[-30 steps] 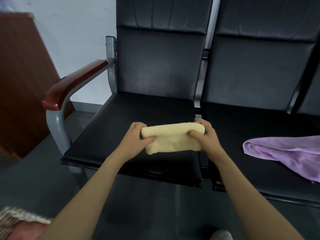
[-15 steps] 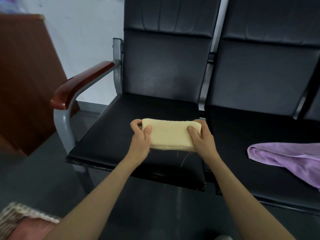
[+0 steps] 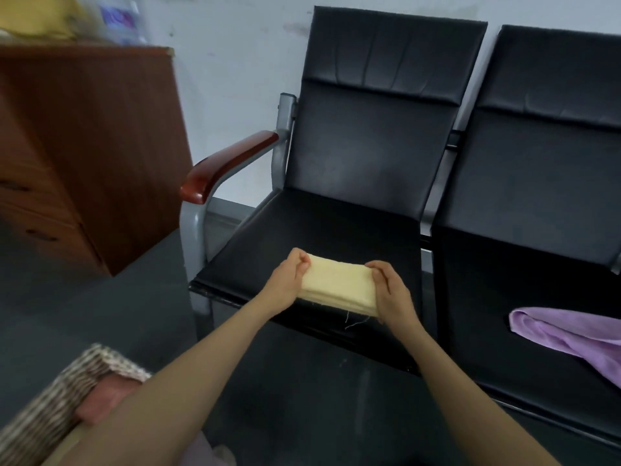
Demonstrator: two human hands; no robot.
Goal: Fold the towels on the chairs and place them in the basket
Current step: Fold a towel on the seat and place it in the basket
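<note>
Towel [image 3: 337, 284] — plush yellow, folded rectangular — pinched endwise by left hand [image 3: 285, 285] and right hand [image 3: 396, 295].

Folded cream terry towel [image 3: 337, 285]: a rounded, thicker bundle a second ago, now flattened into a layered slab between left hand [image 3: 285, 284] and right hand [image 3: 393, 294], stacked edges and a loose thread [image 3: 353, 322] toward 6 o'clock. View swung toward 9 o'clock; brown-and-white woven basket [image 3: 43, 408] with pink cloth [image 3: 104, 398] shows more fully at 7 o'clock.

A reddish-brown wooden cabinet [image 3: 100, 146] fills the upper left of the frame, with a blurred yellow object [image 3: 40, 15] on top. A pale wall [image 3: 235, 62] stands behind it and dark floor [image 3: 100, 314] lies below.
</note>
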